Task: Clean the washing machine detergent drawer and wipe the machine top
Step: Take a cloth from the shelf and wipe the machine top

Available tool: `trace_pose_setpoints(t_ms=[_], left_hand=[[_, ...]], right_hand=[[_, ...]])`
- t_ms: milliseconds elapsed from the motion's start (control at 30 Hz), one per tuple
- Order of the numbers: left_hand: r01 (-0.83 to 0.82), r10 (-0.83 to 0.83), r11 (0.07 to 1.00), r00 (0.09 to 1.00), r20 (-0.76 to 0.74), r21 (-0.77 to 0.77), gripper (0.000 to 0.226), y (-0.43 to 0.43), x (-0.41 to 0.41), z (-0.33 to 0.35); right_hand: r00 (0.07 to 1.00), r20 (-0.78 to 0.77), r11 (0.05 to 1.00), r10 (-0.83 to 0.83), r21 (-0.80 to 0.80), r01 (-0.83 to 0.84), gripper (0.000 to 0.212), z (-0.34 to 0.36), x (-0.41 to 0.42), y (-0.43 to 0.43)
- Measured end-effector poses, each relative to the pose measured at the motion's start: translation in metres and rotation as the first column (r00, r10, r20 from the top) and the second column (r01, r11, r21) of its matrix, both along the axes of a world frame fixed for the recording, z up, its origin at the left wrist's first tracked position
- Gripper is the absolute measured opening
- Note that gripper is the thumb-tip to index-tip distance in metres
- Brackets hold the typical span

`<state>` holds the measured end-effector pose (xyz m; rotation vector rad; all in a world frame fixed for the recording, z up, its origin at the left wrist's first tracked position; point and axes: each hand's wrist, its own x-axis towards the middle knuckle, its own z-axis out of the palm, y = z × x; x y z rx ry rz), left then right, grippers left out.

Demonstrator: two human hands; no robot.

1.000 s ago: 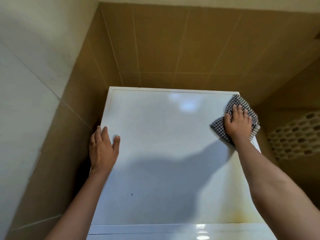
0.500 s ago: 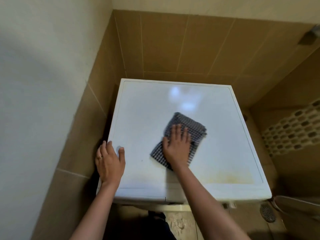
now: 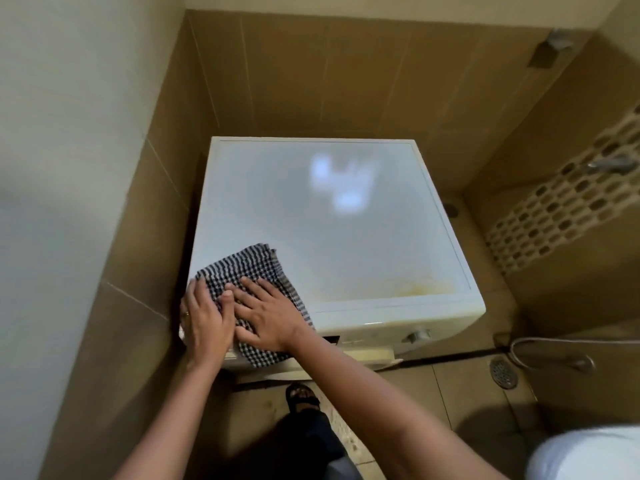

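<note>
Black-and-white cloth (image 3: 242, 268) flattened under straight, spread fingers of the right hand (image 3: 268, 318), left hand (image 3: 206, 322) flat just beside them, fingers together, corner of machine top (image 3: 329, 230) hidden beneath.

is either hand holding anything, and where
Nothing is gripped. The right hand presses flat on the near half of the checked cloth; the left hand lies flat at its left edge.

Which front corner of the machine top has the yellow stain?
The front-right one: yellow stain on the machine top there; the checked cloth covers the front-left.
</note>
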<state>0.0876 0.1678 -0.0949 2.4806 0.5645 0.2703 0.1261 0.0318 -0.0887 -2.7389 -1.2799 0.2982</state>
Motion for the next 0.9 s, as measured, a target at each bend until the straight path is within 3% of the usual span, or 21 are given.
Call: trace_pose_setpoints(t_ms=[133, 300, 467, 567, 667, 767, 833, 900], left_hand=[[0.219, -0.215, 0.972, 0.975, -0.057, 0.086, 0.078, -0.027, -0.005, 0.0], [0.362, -0.343, 0.916, 0.93, -0.129, 0.171, 0.083, -0.04, -0.008, -0.008], [0.361, -0.345, 0.923, 0.93, -0.129, 0.136, 0.071, -0.039, -0.012, -0.007], [0.353, -0.342, 0.932, 0.932, -0.12, 0.087, 0.059, -0.04, -0.02, -0.003], [0.344, -0.338, 0.938, 0.936, -0.102, 0.042, 0.056, -0.042, -0.026, 0.004], [0.326, -0.325, 0.945, 0.942, -0.086, 0.007, 0.053, -0.041, -0.031, 0.011], [0.309, -0.31, 0.951, 0.946, -0.095, -0.019, 0.051, -0.04, -0.032, 0.014], [0.29, -0.295, 0.955, 0.949, -0.115, -0.055, 0.05, -0.039, -0.03, 0.019]], right_hand=[[0.997, 0.05, 0.998, -0.055, -0.036, 0.057, 0.069, -0.004, -0.004, -0.067], [0.935, 0.023, 0.934, -0.354, -0.039, 0.354, 0.067, -0.001, 0.0, -0.159], [0.74, 0.065, 0.736, -0.67, -0.077, 0.673, 0.072, -0.001, 0.002, -0.242], [0.545, 0.059, 0.542, -0.836, -0.062, 0.838, 0.079, -0.001, -0.002, -0.273], [0.312, 0.031, 0.311, -0.95, -0.035, 0.95, 0.08, 0.0, -0.008, -0.264], [0.139, -0.074, 0.139, -0.988, 0.001, 0.99, 0.076, 0.001, -0.023, -0.207], [0.129, -0.157, 0.129, -0.979, 0.007, 0.992, 0.078, 0.003, -0.032, -0.159], [0.214, -0.19, 0.22, -0.958, -0.015, 0.975, 0.08, 0.004, -0.039, -0.115]])
